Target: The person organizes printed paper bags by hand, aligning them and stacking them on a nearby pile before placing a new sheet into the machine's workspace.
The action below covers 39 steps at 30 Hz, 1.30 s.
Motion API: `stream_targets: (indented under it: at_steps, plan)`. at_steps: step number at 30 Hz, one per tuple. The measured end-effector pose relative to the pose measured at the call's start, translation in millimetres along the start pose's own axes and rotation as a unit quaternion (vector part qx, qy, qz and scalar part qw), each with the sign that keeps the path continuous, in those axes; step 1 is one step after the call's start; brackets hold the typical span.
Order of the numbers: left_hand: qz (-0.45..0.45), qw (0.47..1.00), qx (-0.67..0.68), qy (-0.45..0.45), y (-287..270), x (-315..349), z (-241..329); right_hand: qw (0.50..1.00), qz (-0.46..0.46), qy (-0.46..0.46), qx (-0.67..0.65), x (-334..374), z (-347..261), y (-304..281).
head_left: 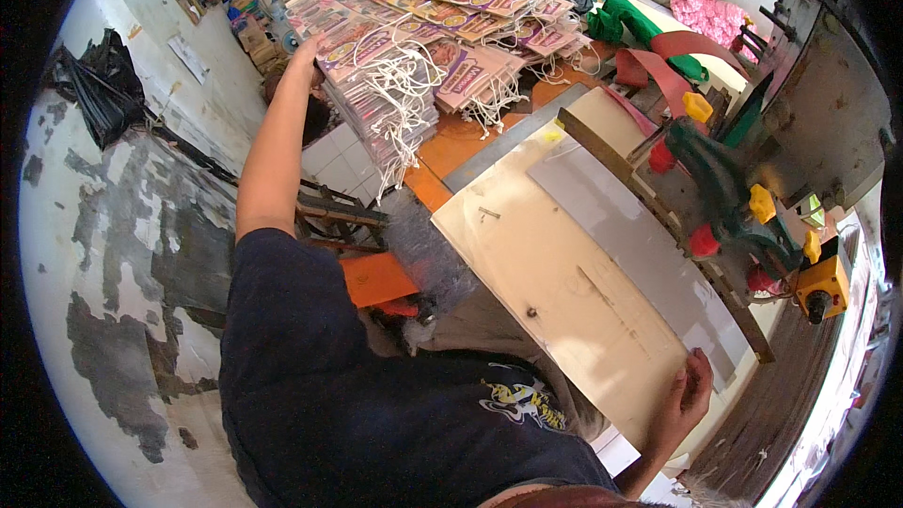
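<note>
Stretched out to the far left, my left hand (pixel 308 49) touches the edge of a tall stack of printed paper bags (pixel 362 85). Its fingers are small and partly hidden there, so their grip does not show. White rope handles (pixel 400 80) hang in a tangle from the front of the stack. My right hand (pixel 691 390) is at the near right end of a cream-coloured board (pixel 564 273), fingers loosely curved and apart, with nothing visible in them. On the board lies a grey sheet (pixel 625 216) beside a long dark metal bar (pixel 649 198).
Right of the board stands a dark green machine (pixel 724 179) with red and yellow knobs and a yellow control box (pixel 823 290). The bags rest on an orange table (pixel 451 146). A black plastic bag (pixel 103 85) hangs by the left wall. Pink bundles (pixel 710 14) lie at the far right.
</note>
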<state>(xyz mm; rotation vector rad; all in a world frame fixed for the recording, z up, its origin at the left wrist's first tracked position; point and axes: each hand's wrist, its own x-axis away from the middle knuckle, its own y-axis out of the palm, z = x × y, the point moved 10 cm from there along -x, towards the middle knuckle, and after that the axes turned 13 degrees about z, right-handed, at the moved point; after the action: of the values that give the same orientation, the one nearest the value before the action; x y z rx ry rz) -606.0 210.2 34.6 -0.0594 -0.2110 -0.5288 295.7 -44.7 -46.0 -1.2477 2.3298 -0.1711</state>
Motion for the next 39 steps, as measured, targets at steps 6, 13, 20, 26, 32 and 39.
stream_targets:
  at_steps: [6, 13, 20, 26, 32, 39]
  plan:
    - [0.036, 0.999, 0.000, 0.029, -11, 4, 9, 1.000, 0.000, 0.002, 0.008, -2, 0, 0]
    - [0.087, 0.994, -0.026, 0.059, -17, 23, 18, 1.000, 0.010, 0.013, -0.017, -1, 2, 0]
    - [0.062, 0.994, 0.010, 0.087, -13, 28, 23, 1.000, -0.002, 0.022, -0.008, -2, 1, 2]
    - [0.049, 0.997, 0.052, 0.040, -4, 22, 4, 1.000, 0.001, 0.006, -0.002, -1, -2, 2]
    - [0.023, 0.992, 0.109, 0.056, -22, -43, 14, 1.000, -0.004, 0.021, -0.014, -3, 5, 2]
    - [0.073, 0.994, 0.041, 0.066, -21, 13, 10, 1.000, -0.002, 0.021, -0.006, 0, 3, 2]
